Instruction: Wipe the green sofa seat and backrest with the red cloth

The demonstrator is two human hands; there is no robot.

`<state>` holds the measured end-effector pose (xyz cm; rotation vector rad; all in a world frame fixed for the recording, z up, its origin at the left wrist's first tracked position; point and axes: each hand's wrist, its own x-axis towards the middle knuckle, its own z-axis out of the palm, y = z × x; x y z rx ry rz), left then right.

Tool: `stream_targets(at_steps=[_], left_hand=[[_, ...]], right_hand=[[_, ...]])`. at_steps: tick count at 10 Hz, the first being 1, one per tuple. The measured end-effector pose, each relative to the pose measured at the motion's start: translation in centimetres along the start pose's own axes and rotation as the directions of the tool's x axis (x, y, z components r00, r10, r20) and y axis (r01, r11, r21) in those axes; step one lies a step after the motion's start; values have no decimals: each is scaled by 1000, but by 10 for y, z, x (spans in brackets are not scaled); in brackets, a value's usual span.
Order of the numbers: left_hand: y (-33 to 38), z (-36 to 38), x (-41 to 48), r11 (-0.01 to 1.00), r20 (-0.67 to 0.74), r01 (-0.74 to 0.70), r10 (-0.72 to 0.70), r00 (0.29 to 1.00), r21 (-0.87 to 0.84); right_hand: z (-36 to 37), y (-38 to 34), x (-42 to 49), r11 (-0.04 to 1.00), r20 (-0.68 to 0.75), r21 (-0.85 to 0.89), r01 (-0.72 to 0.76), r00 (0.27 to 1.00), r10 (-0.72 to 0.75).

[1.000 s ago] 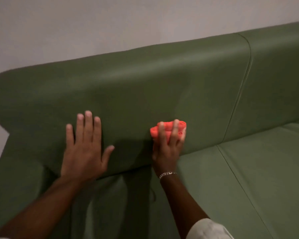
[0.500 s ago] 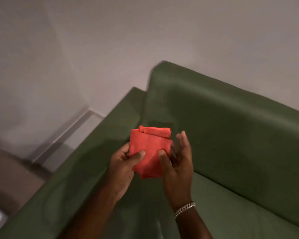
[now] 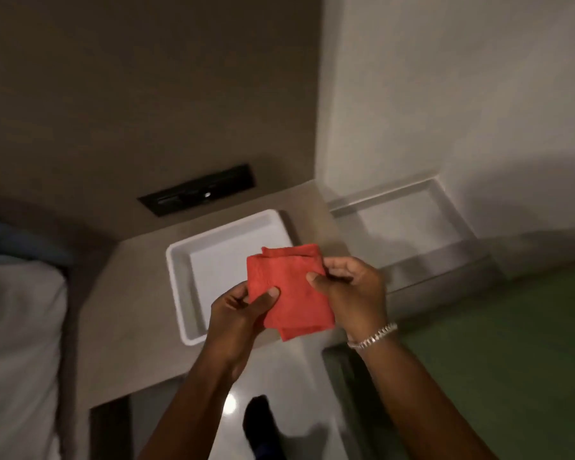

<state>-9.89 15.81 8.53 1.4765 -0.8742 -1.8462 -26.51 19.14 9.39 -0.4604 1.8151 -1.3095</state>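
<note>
Both hands hold the folded red cloth [image 3: 291,292] in mid-air. My left hand [image 3: 238,312] pinches its lower left edge with the thumb on top. My right hand [image 3: 352,290], with a silver bracelet on the wrist, grips its right edge. The cloth hangs above the near right corner of a white tray [image 3: 180,280]. Only a part of the green sofa [image 3: 498,343] shows, at the lower right, apart from both hands.
The white tray lies on a beige side table [image 3: 130,327]. A dark socket panel [image 3: 196,190] is set in the brown wall behind it. White bedding [image 3: 17,327] fills the left edge. A dark-socked foot [image 3: 261,423] stands on the glossy floor below.
The view has swung left from the sofa backrest to the side table and tray. The cloth came off the backrest and both hands now hold it over the tray.
</note>
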Motion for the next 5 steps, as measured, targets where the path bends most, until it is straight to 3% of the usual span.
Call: stream_targets(at_steps=[1, 2, 3, 4, 5], left_hand=[[-19, -62, 62, 997, -198, 54, -43, 979, 51], [-44, -93, 118, 980, -336, 122, -63, 940, 159], [-63, -108, 153, 854, -386, 215, -17, 922, 475], [-43, -119, 166, 768, -360, 228, 3, 933, 598], [-2, -121, 152, 730, -305, 101, 153, 940, 675]], right_hand=[[89, 47, 45, 987, 67, -158, -36, 997, 47], [152, 94, 84, 943, 86, -333, 30, 996, -2], [176, 128, 106, 881, 101, -464, 91, 994, -49], [185, 114, 112, 875, 93, -476, 85, 995, -45], [177, 67, 88, 914, 29, -341, 220, 974, -224]])
